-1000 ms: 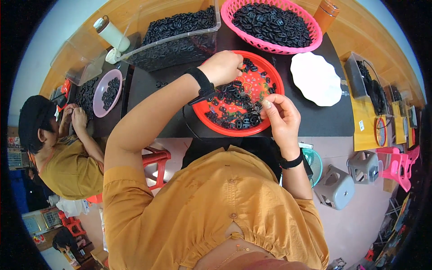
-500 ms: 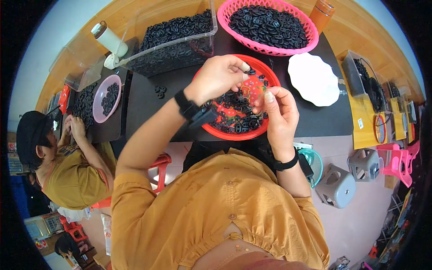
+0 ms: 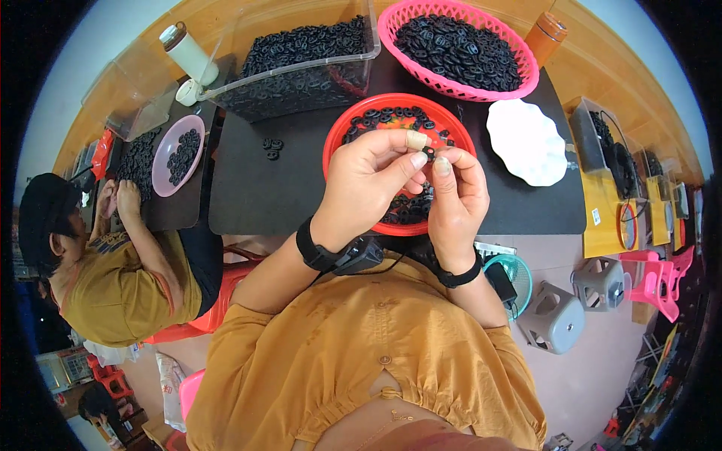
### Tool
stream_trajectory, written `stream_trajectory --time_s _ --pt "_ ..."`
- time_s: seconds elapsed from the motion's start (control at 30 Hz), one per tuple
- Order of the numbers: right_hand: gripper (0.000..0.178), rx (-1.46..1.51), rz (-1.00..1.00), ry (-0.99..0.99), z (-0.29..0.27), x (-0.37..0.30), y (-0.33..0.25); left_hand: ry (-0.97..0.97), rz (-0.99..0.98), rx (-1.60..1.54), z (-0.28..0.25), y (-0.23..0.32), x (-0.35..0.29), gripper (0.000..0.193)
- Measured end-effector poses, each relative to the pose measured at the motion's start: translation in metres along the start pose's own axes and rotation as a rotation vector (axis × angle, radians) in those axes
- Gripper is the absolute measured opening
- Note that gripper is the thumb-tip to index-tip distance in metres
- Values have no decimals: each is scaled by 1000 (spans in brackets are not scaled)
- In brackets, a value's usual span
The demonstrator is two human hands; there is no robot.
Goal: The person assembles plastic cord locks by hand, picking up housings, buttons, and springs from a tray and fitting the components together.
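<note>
Over the round red tray [image 3: 329, 154], my hands meet fingertip to fingertip. A small black plastic piece [image 3: 429, 153] with holes sits between them. My left hand [image 3: 368, 180] pinches it between thumb and index finger; pale tape wraps that index fingertip. My right hand [image 3: 459, 192] also closes thumb and finger on the piece, from the right side. Many similar black oval pieces [image 3: 406, 210] lie in the tray below, partly hidden by my hands. Whether one or two pieces are between the fingertips is too small to tell.
Behind the tray stand a clear bin [image 3: 301, 68] and a pink basket [image 3: 387, 41], both full of black pieces. A white scalloped plate [image 3: 526, 143] lies at right, a few loose pieces [image 3: 272, 148] at left. A co-worker [image 3: 120, 270] sits at left beside a pink bowl [image 3: 159, 169].
My left hand has come down and right from the tray's far part with a black piece. Now both hands' fingertips meet on it; before, they were apart.
</note>
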State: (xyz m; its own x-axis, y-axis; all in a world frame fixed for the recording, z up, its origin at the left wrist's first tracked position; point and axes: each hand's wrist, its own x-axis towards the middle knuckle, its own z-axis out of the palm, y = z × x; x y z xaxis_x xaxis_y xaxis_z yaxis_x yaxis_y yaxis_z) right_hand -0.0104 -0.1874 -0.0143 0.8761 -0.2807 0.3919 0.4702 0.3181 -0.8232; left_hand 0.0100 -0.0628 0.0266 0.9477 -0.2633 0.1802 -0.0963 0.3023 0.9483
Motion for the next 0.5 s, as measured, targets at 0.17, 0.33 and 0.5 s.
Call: stream_trajectory --time_s 0.17,0.33,0.5 --pt "12 32 23 1 0 -3 0 32 37 36 -1 -3 -4 19" --pt "12 46 39 15 0 -3 2 60 34 58 2 -3 -6 18" --pt "12 21 34 6 1 -2 4 70 48 50 0 -7 -5 18"
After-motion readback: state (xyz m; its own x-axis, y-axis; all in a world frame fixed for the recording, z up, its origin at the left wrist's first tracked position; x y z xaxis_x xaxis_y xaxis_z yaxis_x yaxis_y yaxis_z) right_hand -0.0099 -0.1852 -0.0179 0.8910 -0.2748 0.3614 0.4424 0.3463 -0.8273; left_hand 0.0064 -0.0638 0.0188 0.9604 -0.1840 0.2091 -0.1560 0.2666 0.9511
